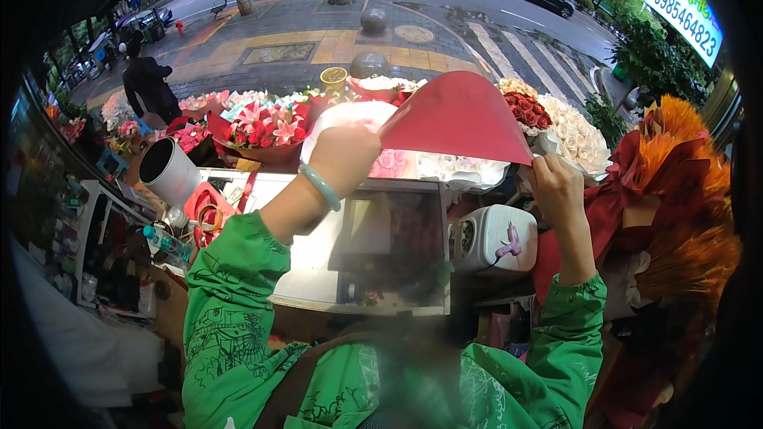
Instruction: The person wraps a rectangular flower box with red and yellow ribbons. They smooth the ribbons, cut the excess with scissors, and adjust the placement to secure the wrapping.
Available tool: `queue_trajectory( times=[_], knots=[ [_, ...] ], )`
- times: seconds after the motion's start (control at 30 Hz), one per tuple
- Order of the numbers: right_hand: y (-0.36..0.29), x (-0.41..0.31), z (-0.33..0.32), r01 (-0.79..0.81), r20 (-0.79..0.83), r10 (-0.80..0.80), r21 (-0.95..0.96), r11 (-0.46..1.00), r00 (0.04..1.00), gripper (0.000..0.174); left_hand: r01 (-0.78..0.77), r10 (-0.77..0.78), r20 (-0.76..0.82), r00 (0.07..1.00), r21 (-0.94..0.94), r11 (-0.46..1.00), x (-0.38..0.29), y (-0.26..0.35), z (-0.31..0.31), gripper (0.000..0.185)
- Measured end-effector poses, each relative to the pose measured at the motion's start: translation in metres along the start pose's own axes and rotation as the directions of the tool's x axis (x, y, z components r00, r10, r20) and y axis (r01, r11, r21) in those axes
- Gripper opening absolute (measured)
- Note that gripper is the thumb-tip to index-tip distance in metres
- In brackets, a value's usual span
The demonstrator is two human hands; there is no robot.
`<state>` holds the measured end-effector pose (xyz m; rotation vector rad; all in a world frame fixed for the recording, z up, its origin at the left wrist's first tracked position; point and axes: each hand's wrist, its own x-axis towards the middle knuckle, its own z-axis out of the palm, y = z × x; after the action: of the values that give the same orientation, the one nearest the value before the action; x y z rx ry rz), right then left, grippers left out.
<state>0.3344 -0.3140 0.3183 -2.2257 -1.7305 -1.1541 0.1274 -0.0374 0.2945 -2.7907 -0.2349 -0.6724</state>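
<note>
A sheet of red wrapping paper (456,113) is stretched between my hands, its middle bowed upward above the far edge of the counter. My left hand (349,152), with a pale green bangle (322,187) at the wrist, grips the sheet's left corner. Its right corner is pinched between the fingers of my right hand (554,187). Below the paper lies the white counter (307,262) with a dark glass panel (399,232). Pink roses (390,162) and a bouquet in white wrap (459,170) show just under the paper's lower edge.
To the right, a purple glue gun (511,242) rests on a white box-shaped appliance (495,238). A white bin (170,170), a red tape holder (208,208) and a plastic bottle (167,241) are at left. Lily bouquets (268,125) and orange plumes (685,250) flank me. A person (149,80) stands outside.
</note>
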Motion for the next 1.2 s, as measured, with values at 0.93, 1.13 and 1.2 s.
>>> queue_trajectory(
  times=[0.93,1.13,1.2],
  knots=[
    [0.036,-0.063,-0.035,-0.083,0.039,0.081,0.038,0.996,0.996,0.012,0.309,-0.327,0.015,0.945,0.292,0.905,-0.163,-0.136,0.031,0.010],
    [0.032,-0.066,-0.048,-0.078,0.100,0.071,0.068,0.995,0.992,0.011,0.360,-0.367,-0.043,0.929,0.326,0.874,-0.190,-0.157,0.037,0.009],
    [0.030,-0.062,-0.051,-0.062,0.094,0.056,0.063,0.996,0.994,0.014,0.368,-0.371,-0.063,0.926,0.353,0.860,-0.194,-0.163,0.032,0.008]
  ],
)
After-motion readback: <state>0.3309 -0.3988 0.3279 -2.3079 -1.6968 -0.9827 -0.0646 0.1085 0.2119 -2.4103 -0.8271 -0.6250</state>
